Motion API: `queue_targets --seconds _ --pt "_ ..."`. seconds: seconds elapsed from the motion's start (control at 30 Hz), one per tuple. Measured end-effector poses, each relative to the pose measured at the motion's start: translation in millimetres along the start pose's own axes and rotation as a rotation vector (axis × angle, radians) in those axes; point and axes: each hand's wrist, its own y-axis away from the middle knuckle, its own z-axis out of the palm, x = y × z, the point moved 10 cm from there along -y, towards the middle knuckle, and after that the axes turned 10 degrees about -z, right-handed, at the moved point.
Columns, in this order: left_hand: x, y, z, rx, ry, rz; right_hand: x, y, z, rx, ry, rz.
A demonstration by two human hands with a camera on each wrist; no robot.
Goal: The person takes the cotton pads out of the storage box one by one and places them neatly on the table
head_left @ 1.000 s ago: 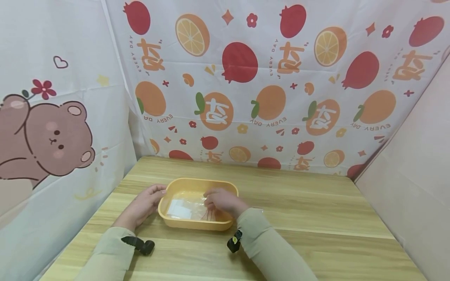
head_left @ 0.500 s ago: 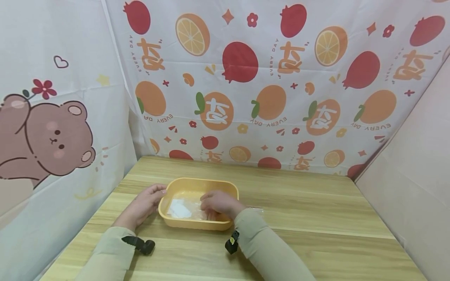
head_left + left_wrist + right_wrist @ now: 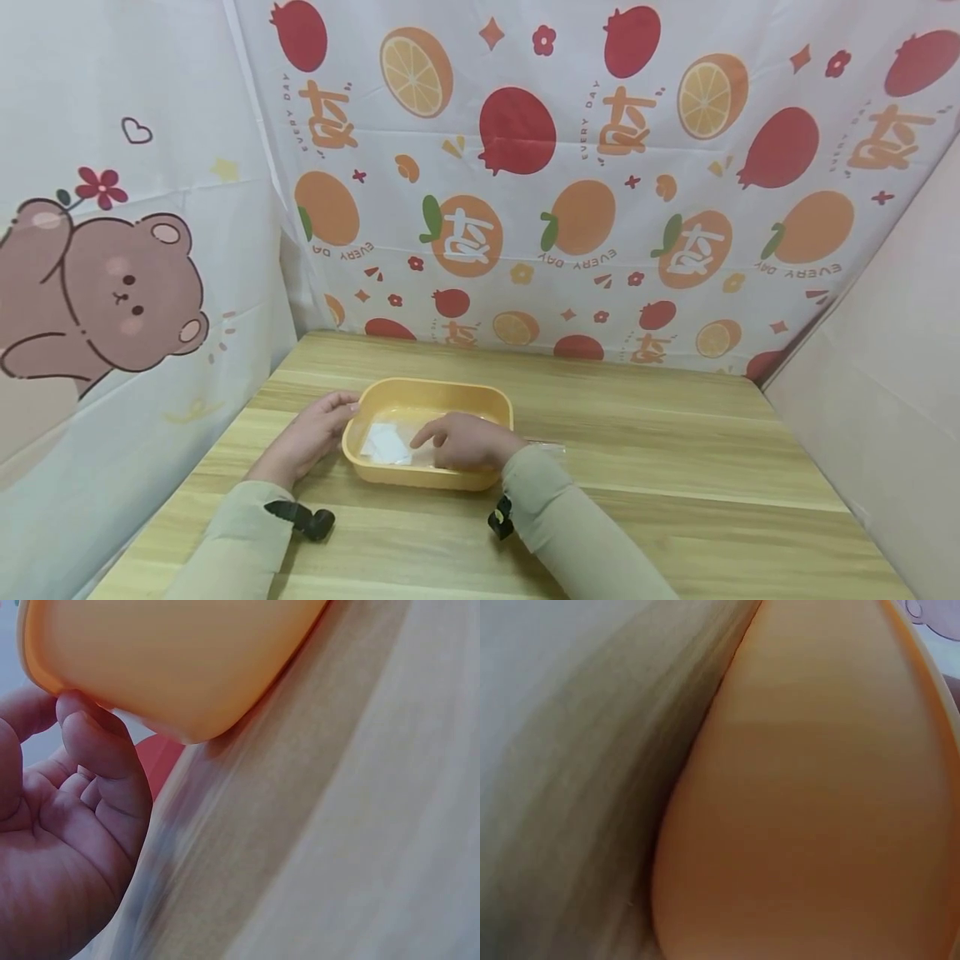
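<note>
A yellow plastic basin [image 3: 416, 477] stands on the wooden table. In the left wrist view my left hand [image 3: 67, 802] has its thumb and index finger at the rim of the basin, the other fingers curled behind. From the right, my right hand [image 3: 468, 440] reaches over the far wall into the basin, palm down. Its index finger points left toward a white flat piece [image 3: 387, 446] on the basin floor, while the other fingers bend under the hand. I cannot tell whether they hold anything. The right wrist view shows just the basin's outer wall [image 3: 802, 787].
A clear plastic item [image 3: 550, 449] lies on the table [image 3: 660, 475] right of the basin, partly behind the right sleeve. A bear-print curtain [image 3: 127, 292] hangs at the left, a fruit-print curtain [image 3: 517, 233] at the back. Black straps [image 3: 303, 519] circle both wrists.
My right hand has shifted slightly left inside the basin, its index finger now stretched out. Red lines seen under it earlier are covered. The white piece has turned a little. My left hand stays put.
</note>
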Motion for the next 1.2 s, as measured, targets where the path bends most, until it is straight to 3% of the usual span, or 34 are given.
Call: queue_targets --seconds 0.17,0.33,0.47,0.63,0.8,1.03,1.2 --pt "1.3 1.5 1.3 -0.010 0.008 0.006 -7 -5.4 4 -0.079 0.192 -0.071" --pt "3.0 2.7 1.5 -0.012 0.015 0.016 -5 -10.0 1 -0.004 0.264 -0.085" --pt "2.9 2.1 1.9 -0.016 0.018 0.013 -2 -7.4 -11 0.119 0.193 -0.036" --pt "2.5 0.5 0.0 -0.017 0.013 0.018 1 1.3 -30 0.285 0.005 0.011" --pt "1.5 -0.2 -0.7 -0.013 0.011 0.017 10 7.0 -44 0.457 -0.110 0.055" --pt "1.6 0.5 -0.3 -0.018 0.008 0.014 9 20.4 -70 0.666 -0.156 -0.003" --pt "1.7 -0.3 -0.4 -0.026 0.013 0.022 4 38.8 -89 0.727 -0.143 -0.012"
